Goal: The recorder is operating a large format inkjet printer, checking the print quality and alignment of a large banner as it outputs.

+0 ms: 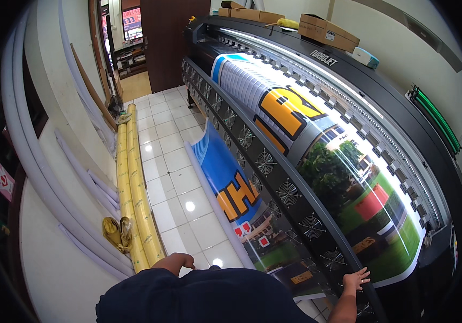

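My right hand rests on the edge of a long black fan bar, its fingers apart. The bar runs along the front of a large-format printer. A wide printed banner comes out under the printer's light, showing orange lettering, trees and a lawn. Below the bar, the banner's lower part hangs in blue, with more orange letters, toward a roll near the floor. My left hand hangs low by my side above the tiles, seemingly empty, with its fingers partly hidden.
Long yellow-wrapped rolls lie on the floor along the left wall, a small yellow coil beside them. Pale tubes lean there. Cardboard boxes sit on the printer. A dark door stands at the far end of the tiled floor.
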